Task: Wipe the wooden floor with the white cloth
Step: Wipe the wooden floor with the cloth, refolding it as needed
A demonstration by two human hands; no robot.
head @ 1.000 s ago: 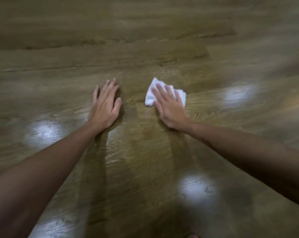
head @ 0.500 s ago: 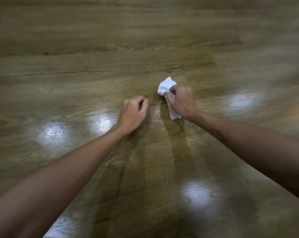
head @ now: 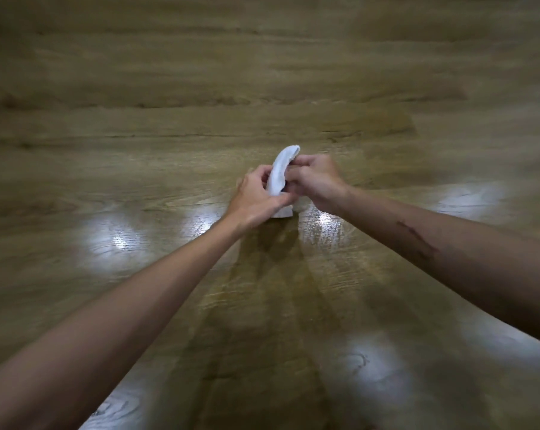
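Observation:
The white cloth [head: 279,173] is bunched into a narrow upright fold, held between both hands above the wooden floor [head: 262,88]. My left hand [head: 256,198] grips its lower left side with curled fingers. My right hand [head: 317,181] pinches its right edge near the top. A lower corner of the cloth shows beneath my left hand, close to the boards; whether it touches them is unclear.
Glossy brown planks fill the whole view, with bright light reflections to the left, right and near side of my hands. Both forearms reach in from the bottom corners. Nothing else lies on the floor.
My right hand lifted the cloth off the floor and bunched it. My left hand left the boards, moved right and took hold of the cloth too.

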